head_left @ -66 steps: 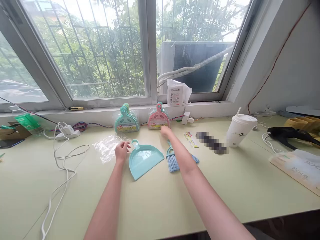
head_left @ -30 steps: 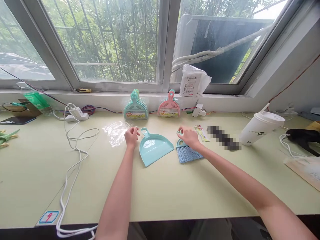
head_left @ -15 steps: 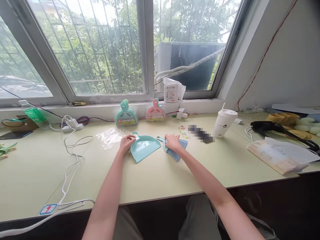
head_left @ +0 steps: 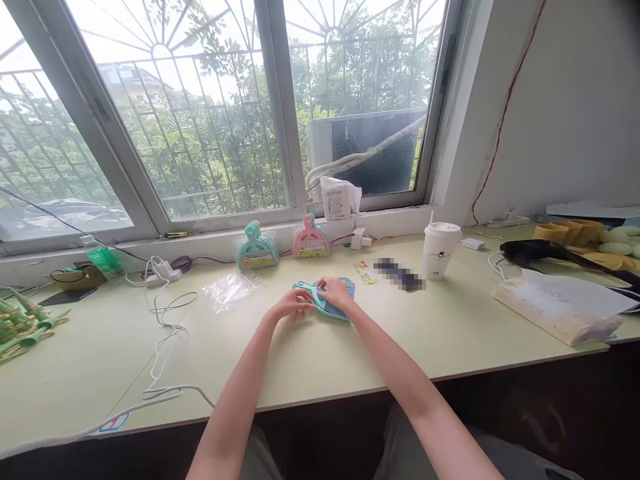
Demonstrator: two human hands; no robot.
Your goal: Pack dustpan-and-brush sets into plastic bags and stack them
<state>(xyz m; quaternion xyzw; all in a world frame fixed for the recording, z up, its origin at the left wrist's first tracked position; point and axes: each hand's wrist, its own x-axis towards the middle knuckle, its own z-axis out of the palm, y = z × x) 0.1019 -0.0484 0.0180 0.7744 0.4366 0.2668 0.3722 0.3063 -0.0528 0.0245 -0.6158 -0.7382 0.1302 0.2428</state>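
Observation:
A small turquoise dustpan (head_left: 330, 314) lies on the table in front of me, its handle end pointing left. On top of it rests a matching hand brush with blue bristles (head_left: 351, 292), partly covered by my fingers. My right hand (head_left: 335, 292) grips the brush from above. At the left side of the pan, my left hand (head_left: 291, 304) has its fingers curled against the edge near the handle; its fingertips are partly hidden. Just behind lies a crumpled clear plastic wrapper (head_left: 230, 291), and a small printed card (head_left: 364, 273) sits behind to the right.
Packaged dustpan sets, green (head_left: 257, 250) and pink (head_left: 310, 240), lean against the sill. A white lidded cup with straw (head_left: 440, 252) stands right, near a tissue pack (head_left: 555, 307). White cables (head_left: 165, 333) trail across the left side. The table's front edge (head_left: 340, 398) is close.
The brush has moved left onto the dustpan with my right hand. The pan has shifted right and turned, my left hand moving with it. The camera view has tilted up.

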